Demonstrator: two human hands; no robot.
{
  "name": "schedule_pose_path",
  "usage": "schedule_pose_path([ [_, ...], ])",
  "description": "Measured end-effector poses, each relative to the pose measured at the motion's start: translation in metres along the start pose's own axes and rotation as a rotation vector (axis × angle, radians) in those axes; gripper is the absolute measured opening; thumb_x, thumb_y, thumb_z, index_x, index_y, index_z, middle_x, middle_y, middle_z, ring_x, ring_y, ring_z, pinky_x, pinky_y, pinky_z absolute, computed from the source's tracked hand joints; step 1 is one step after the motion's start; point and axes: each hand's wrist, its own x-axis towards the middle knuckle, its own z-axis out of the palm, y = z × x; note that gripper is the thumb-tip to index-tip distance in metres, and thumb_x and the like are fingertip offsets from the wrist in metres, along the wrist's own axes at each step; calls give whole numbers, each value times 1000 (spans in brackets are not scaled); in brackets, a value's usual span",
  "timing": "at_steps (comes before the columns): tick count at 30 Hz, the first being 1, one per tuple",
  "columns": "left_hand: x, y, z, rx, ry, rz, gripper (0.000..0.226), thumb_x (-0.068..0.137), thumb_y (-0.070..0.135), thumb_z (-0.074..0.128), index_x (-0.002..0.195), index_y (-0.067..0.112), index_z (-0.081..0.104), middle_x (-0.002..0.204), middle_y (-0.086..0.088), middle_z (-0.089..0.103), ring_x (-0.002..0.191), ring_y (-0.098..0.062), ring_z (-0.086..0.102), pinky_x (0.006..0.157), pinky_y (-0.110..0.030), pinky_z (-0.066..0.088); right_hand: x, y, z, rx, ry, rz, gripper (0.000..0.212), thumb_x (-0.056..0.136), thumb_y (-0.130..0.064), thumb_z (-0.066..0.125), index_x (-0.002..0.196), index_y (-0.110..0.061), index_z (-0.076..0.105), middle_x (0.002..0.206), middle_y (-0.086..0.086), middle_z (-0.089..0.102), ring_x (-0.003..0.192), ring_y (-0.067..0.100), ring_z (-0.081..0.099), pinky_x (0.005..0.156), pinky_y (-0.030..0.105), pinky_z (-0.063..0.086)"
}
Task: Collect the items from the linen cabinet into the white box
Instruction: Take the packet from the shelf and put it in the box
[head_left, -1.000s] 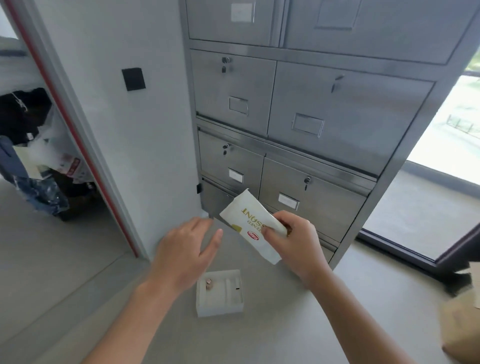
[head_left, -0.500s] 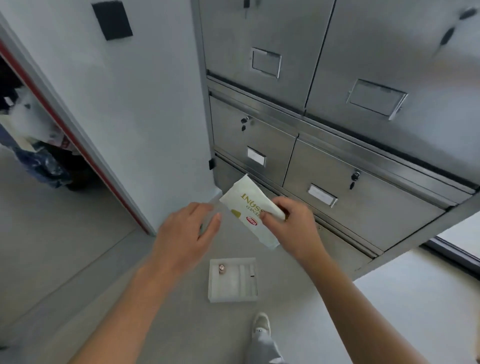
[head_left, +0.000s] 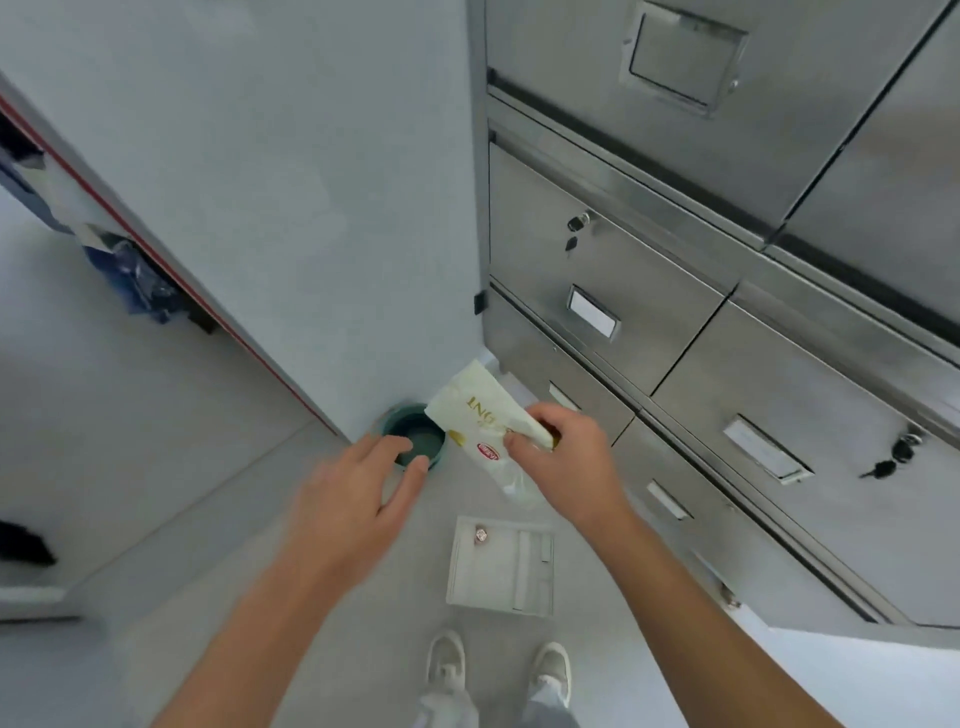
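The white box (head_left: 483, 579) lies flat on the pale grey floor (head_left: 156, 519), with a small round item (head_left: 480, 533) in its far left corner. To the right of the box stands the steel linen cabinet (head_left: 675, 270), its drawers closed and keys (head_left: 576, 224) hanging in the locks. Beyond the box, the right hand (head_left: 566, 462) pinches a cream packet (head_left: 480, 415) with gold lettering, held in the air. Left of the box, the left hand (head_left: 353, 499) is spread loosely and holds nothing. A teal round container (head_left: 418, 441) sits on the floor beyond the box, at the foot of the white wall (head_left: 285, 182). Two pale shoes (head_left: 447, 660) stand nearer than the box.
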Motion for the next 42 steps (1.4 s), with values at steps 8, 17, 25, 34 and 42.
schedule_pose_path([
  [8,62,-32,44,-29,-152,152,55,93,63,22,119,31,58,113,14,62,97,-12,60,82,-35,48,22,23,25,-17,63,160,5,91,-23,73,91,-27,71,86,-17,72,69,-4,66,52,16,46],
  [17,91,-58,92,-78,-211,231,54,93,63,22,114,32,60,109,16,63,93,-12,61,76,-33,49,15,82,62,-15,116,312,6,88,-23,74,90,-28,73,89,-17,74,80,3,71,68,33,61],
  [25,58,-93,176,-86,-261,180,54,94,62,22,114,30,60,105,13,65,90,-13,63,75,-33,50,-5,171,113,41,98,419,6,87,-21,74,82,-23,72,81,-11,76,72,10,71,64,37,57],
  [34,-32,-123,309,-27,-313,72,56,93,61,20,111,28,62,103,10,67,91,-15,65,74,-35,49,-61,292,170,73,32,482,3,88,-21,73,85,-21,72,81,-11,76,75,13,73,67,44,61],
  [42,-48,-153,400,2,-330,109,53,96,55,27,112,22,65,102,8,70,87,-15,66,72,-31,47,-89,377,198,88,130,560,5,87,-21,73,86,-26,73,82,-15,76,73,8,71,67,45,61],
])
